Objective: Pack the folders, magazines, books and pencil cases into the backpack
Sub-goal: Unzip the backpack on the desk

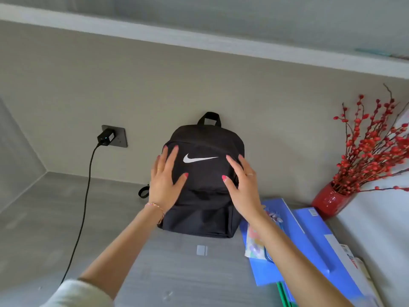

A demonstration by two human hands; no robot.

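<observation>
Both my hands flat on the backpack, zip closed.

Left hand [164, 180] and right hand [242, 185] spread wide on the black backpack [205, 209], upright against the desk's [66, 218] back edge, handle up. Blue folders [309, 247] just right; red vase [332, 201] at the right edge; charger cable [85, 207] left.

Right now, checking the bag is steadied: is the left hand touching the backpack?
Touching. The head view shows the left hand lying flat on the black backpack.
</observation>
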